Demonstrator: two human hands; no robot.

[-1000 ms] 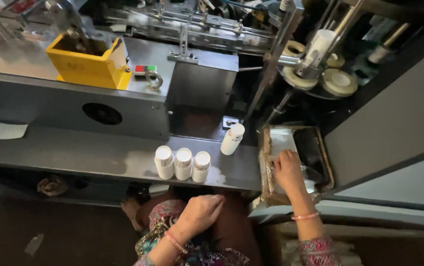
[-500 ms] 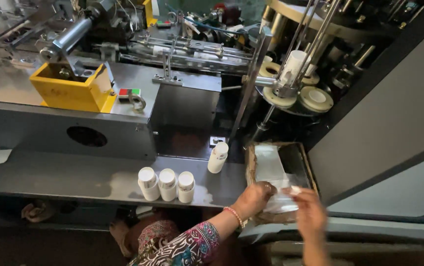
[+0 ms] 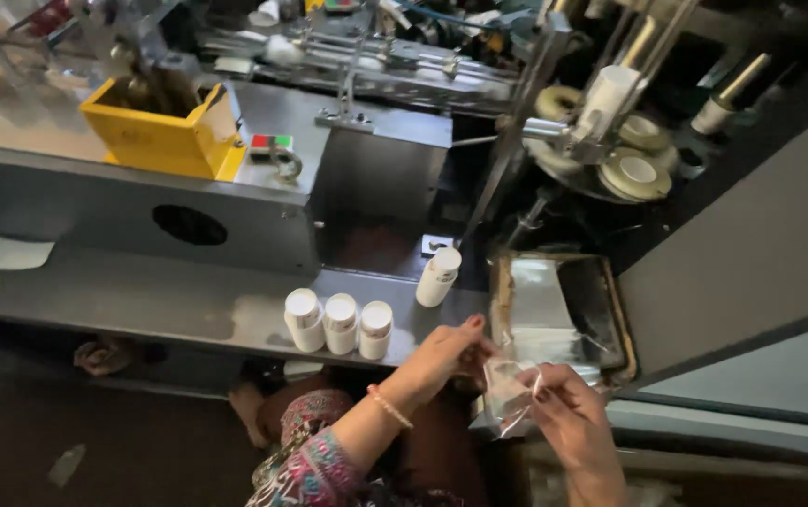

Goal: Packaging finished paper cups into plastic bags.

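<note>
**Thin clear bag held between two hands**

The fingers (image 3: 465, 340) of the left hand (image 3: 442, 357) pinched one edge of a clear plastic bag (image 3: 509, 399), and the right hand (image 3: 568, 422) closed on its other side, low in front of the tray (image 3: 610, 310). The film looked light, limp and slippery, likely easiest gripped at its rim. Beyond stood three white bottles (image 3: 338, 321) and a tilted one (image 3: 439, 276) on the grey metal table (image 3: 141, 300), amid dim, crowded machinery with a yellow bin (image 3: 155, 141).

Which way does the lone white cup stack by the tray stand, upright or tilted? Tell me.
Tilted. The lone cup stack leans, top to the right, while the three stacks beside it stand straight on the shelf.
</note>
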